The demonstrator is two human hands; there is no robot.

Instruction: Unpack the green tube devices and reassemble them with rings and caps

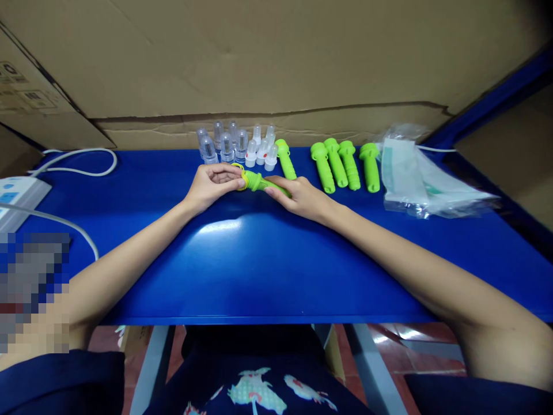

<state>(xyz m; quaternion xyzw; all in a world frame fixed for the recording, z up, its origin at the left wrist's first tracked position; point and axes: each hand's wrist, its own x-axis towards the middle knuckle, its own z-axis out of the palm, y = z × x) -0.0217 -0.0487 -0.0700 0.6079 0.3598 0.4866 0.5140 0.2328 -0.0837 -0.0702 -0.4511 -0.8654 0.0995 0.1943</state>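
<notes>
Between my two hands lies a green ribbed tube-shaped piece [254, 181], held just above the table. My left hand [215, 185] pinches its left end, where a yellow ring-like part [242, 176] shows at the fingertips. Wrapped round the other end is my right hand [298, 196], thumb along the near side. Just behind the hands stand several clear domed caps [227, 147] and several smaller clear pieces with white bases [261, 151]. A similar green tube [286, 158] lies beside them, behind my right hand.
Several more green tubes [341, 164] lie in a row at the back right, beside clear plastic bags [415, 176]. Cardboard [268, 57] walls the back of the blue table [259, 265]. At left are a white power strip [21, 199] and cables.
</notes>
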